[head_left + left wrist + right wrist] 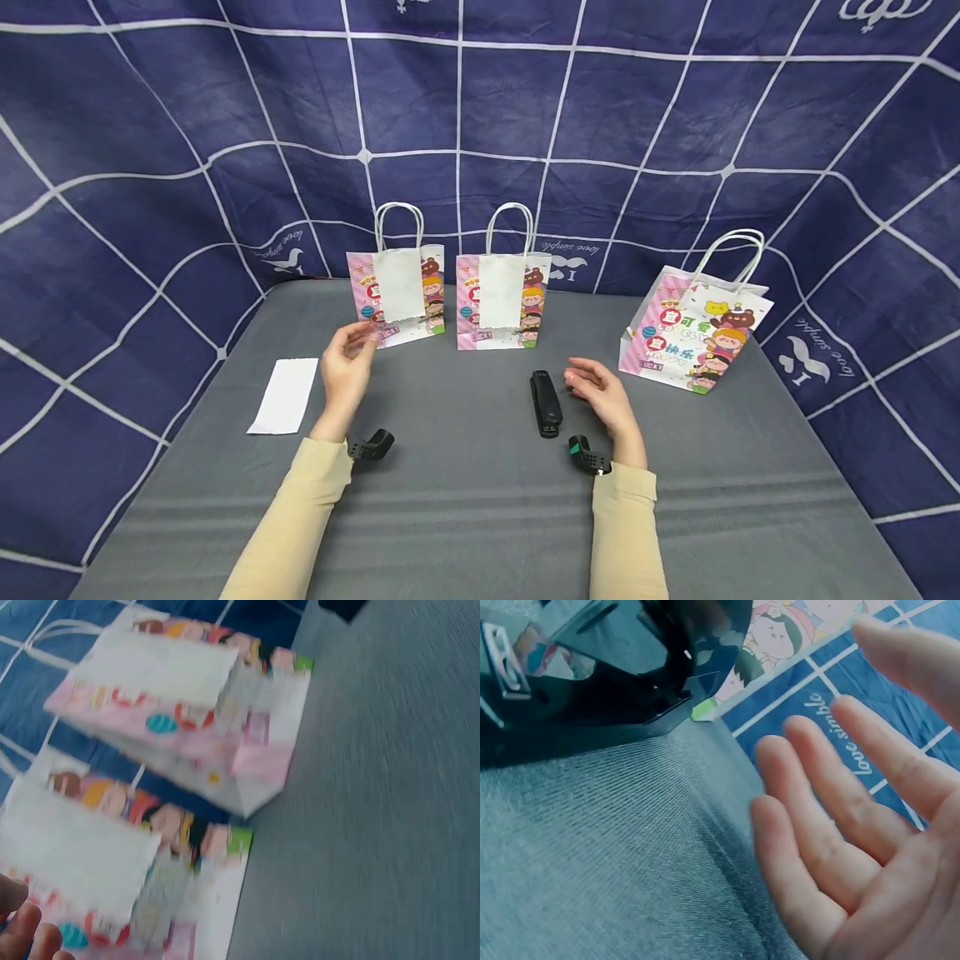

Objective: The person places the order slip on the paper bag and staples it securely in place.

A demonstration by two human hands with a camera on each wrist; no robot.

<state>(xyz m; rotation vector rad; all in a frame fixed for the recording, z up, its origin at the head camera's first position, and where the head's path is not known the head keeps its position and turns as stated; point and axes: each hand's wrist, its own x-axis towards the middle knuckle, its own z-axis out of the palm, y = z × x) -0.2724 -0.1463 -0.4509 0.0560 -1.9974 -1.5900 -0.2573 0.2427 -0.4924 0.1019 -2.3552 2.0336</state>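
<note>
My left hand [347,367] is by the lower left corner of the left paper gift bag [433,321], fingers loosely bent with nothing in them. A blank white paper [400,283] covers part of that bag's front. The middle gift bag [467,333] carries a similar white paper [501,292]; both bags show in the left wrist view. To the right of a black stapler [546,404] my right hand [602,396] hovers with relaxed, slightly spread fingers and an empty palm. In the right wrist view the stapler [592,712] looms large beside the fingertips.
A third gift bag [693,333] stands tilted at the right with its printed front uncovered. Left of my left hand lies a loose white sheet [285,396] on the grey table [465,517]. Blue gridded cloth [510,100] hangs behind and along both sides.
</note>
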